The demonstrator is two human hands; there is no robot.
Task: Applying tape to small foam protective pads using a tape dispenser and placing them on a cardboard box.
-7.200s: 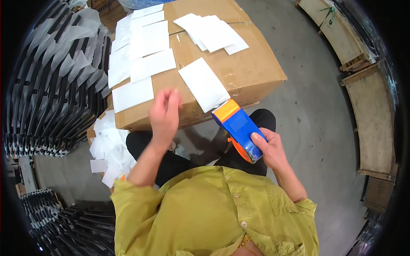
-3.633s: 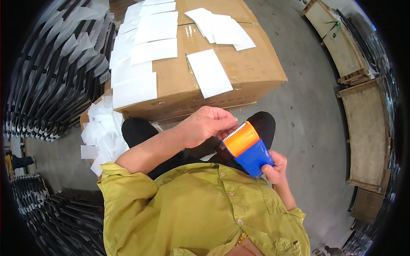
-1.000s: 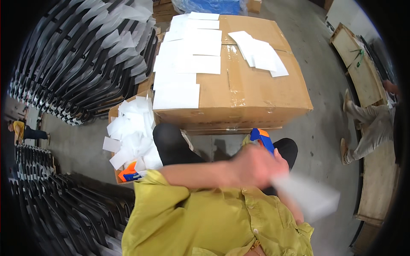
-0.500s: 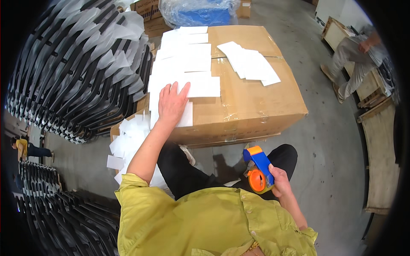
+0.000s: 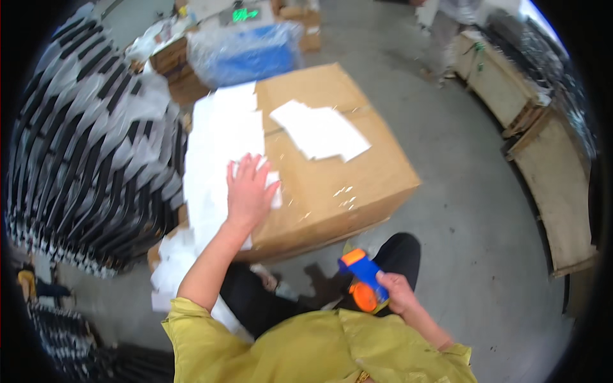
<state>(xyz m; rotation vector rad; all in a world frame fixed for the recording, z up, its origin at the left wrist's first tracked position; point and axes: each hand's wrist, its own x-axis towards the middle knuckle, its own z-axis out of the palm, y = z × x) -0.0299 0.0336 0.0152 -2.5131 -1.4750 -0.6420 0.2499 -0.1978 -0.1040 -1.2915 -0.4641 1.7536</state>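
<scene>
My left hand (image 5: 249, 193) lies flat with spread fingers on white foam-like sheets (image 5: 220, 137) that overlap along the left side of a large cardboard box (image 5: 332, 191). Down by my right knee, my right hand (image 5: 397, 292) is closed round a blue and orange tape dispenser (image 5: 369, 273), tilted, with its orange hub toward me. A small fan of loose white sheets (image 5: 322, 131) rests on the box top, right of my left hand and apart from it.
Stacks of black curved frames with white wrapping (image 5: 70, 147) rise close on the left. More white sheets (image 5: 175, 258) are heaped beside the box. A plastic-wrapped blue bundle (image 5: 246, 54) is behind it. Wooden crates (image 5: 498, 83) line the right; a person (image 5: 447, 38) stands nearby.
My view has shifted, so the box appears lower and further left. My left hand stays on the sheets, and my right hand still holds the tape dispenser.
</scene>
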